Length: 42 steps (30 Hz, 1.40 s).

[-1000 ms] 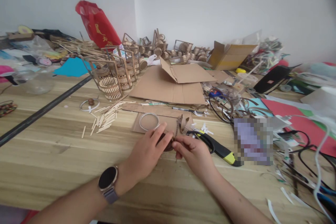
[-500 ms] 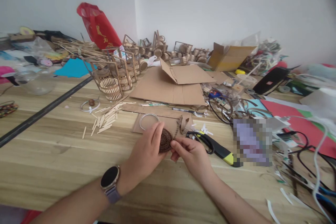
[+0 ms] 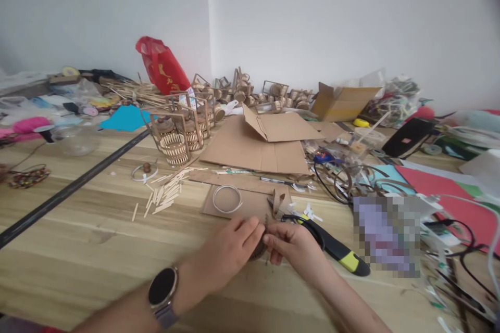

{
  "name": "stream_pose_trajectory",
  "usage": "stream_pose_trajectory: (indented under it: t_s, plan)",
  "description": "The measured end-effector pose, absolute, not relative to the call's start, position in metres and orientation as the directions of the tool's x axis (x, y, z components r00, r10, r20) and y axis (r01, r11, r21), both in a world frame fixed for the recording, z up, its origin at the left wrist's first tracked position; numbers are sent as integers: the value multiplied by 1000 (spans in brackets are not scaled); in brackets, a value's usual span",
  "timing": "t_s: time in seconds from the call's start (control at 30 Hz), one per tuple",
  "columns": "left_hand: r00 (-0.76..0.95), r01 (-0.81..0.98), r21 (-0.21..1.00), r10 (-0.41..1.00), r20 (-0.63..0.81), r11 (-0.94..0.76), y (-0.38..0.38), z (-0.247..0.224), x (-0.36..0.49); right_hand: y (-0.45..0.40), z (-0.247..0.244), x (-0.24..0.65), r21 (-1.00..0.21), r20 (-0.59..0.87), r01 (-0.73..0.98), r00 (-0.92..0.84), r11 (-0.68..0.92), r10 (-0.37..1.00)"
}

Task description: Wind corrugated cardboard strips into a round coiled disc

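A brown woven disc [image 3: 258, 251] is mostly hidden between my hands, low in the middle of the view. My left hand [image 3: 234, 247], with a watch on the wrist, is wrapped over its left side. At its right edge, the thumb and fingers of my right hand [image 3: 291, 244] pinch a thin brown strand [image 3: 266, 223] that rises from the disc. Just beyond my hands, a silvery wire ring [image 3: 227, 199] lies on a flat cardboard piece [image 3: 209, 206]. Black-handled scissors [image 3: 312, 229] rest right of my right hand, near a black and yellow cutter [image 3: 344, 252].
Pale sticks [image 3: 167, 195] are scattered at left of centre. Small slatted baskets [image 3: 174, 150] with tall handles stand behind them. Large cardboard sheets [image 3: 253, 145] lie further back. A long black bar [image 3: 78, 186] crosses the left side. Coloured paper [image 3: 441, 192] and cables lie at the right.
The view has tilted up, so the table items sit lower. My hands have closed in on the disc, which shows less of its face now. The ring is no longer partly covered by my left hand.
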<state>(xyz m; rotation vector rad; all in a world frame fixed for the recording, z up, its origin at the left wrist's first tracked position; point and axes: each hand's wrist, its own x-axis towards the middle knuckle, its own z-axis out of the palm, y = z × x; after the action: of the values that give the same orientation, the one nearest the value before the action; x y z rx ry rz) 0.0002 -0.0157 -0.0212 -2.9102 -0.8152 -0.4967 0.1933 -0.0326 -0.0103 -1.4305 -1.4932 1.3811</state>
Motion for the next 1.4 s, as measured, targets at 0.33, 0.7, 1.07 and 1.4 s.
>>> stream_pose_trajectory:
  t_s: [0.33, 0.7, 1.07, 1.4]
  plan:
    - [574, 695, 91, 626, 528, -714, 55, 54, -48, -25, -7, 209, -960, -265, 152, -203, -237, 943]
    - [325, 935, -83, 740, 589, -345, 196, 110, -163, -19, -20, 228, -951, -307, 18, -169, -309, 936]
    - [559, 828, -256, 712, 425, -498, 134, 184, -142, -13, 4, 243, -924, -359, -105, -94, -368, 928]
    - [871, 420, -18, 397, 289, -907, 34, 160, -67, -13, 39, 244, -948, -301, -77, -82, -307, 950]
